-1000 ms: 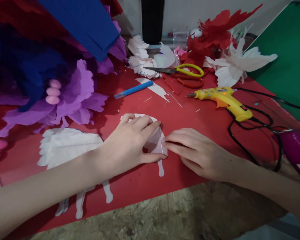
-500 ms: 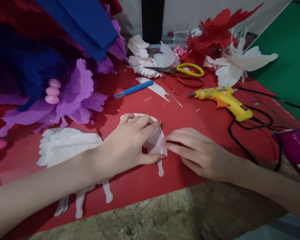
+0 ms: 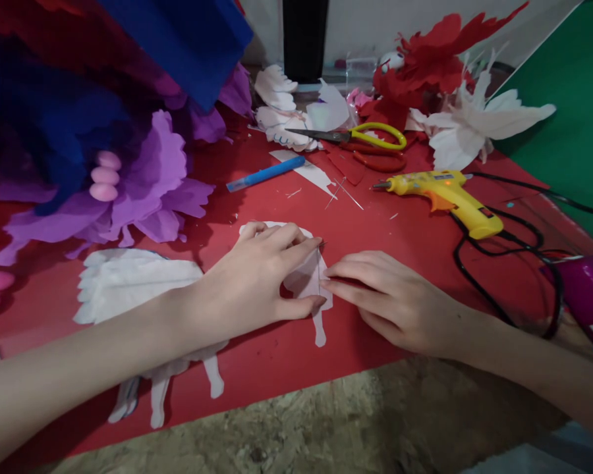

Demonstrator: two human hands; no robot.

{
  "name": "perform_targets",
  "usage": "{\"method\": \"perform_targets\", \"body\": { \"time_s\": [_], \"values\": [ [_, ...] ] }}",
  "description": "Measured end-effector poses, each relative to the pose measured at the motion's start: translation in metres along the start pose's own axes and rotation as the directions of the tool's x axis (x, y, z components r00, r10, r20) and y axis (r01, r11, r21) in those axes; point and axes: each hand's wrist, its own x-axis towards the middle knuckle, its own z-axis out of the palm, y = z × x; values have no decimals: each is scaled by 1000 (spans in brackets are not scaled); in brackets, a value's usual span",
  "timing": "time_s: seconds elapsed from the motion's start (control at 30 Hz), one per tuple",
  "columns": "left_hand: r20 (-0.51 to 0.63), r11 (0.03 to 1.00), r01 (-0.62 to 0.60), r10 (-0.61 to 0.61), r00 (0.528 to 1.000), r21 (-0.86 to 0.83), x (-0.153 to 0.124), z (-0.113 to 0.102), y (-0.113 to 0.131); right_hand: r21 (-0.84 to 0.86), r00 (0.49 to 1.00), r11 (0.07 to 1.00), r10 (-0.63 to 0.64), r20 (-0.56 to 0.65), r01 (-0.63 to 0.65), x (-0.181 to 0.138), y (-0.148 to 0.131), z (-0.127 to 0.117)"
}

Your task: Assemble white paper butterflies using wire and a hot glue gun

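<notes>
A pale pink paper petal (image 3: 307, 280) with a narrow stem lies on the red sheet (image 3: 375, 237) near the front edge. My left hand (image 3: 257, 276) lies over its left part, thumb and forefinger pinched on its right edge. My right hand (image 3: 390, 299) rests just to the right, fingers held together and flat, their tips pressing the petal's right edge. A thin wire or pin seems to stand along that edge between the two hands. A stack of white stemmed petals (image 3: 128, 283) lies under my left forearm.
Behind the hands lie a yellow glue gun (image 3: 449, 194) with a black cord (image 3: 504, 260), yellow-handled scissors (image 3: 360, 135), red-handled scissors (image 3: 380, 161) and a blue pen (image 3: 267, 173). Purple and blue paper flowers (image 3: 143, 178) fill the left; red and white paper flowers (image 3: 454, 99) stand at the back right.
Both hands keep their hold on the petal. The view has shifted very slightly; nothing else has moved.
</notes>
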Motion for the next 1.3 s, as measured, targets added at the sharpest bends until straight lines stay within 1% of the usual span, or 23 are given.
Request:
{"method": "perform_targets", "body": {
  "time_s": [0.2, 0.37, 0.57, 0.8, 0.97, 1.13, 1.2, 1.23, 1.3],
  "values": [
    [7, 1000, -3, 3, 1000, 5, -1, -1, 0, -17, 1000, 1000, 0, 18, 0, 0, 0, -1],
    [17, 1000, 12, -12, 1000, -3, 0, -1, 0, -18, 1000, 1000, 0, 7, 0, 0, 0, 0],
    [17, 1000, 0, 0, 1000, -5, -1, 0, 0, -37, 1000, 999, 5, 12, -5, -1, 0, 0],
    [20, 1000, 9, -9, 1000, -20, -1, 0, 0, -53, 1000, 999, -11, 28, 13, 0, 1, -2],
    [18, 1000, 7, -6, 1000, -21, -1, 2, 0, -36, 1000, 999, 0, 0, 0, 1, 0, -1],
    [20, 1000, 11, -11, 1000, -12, -1, 2, -1, -67, 999, 998, 5, -42, -8, 1, -1, -2],
    [32, 1000, 15, -15, 999, -3, -1, 2, -1, -92, 996, 995, 35, -84, -43, 0, 2, -7],
    [36, 1000, 17, -17, 999, -2, -1, 1, -2, -113, 991, 990, 66, -117, -80, 0, 5, -12],
    [40, 1000, 16, -16, 999, -6, -1, 1, -2, -179, 964, 960, 180, -197, -215, -2, 15, -24]
  ]
}}
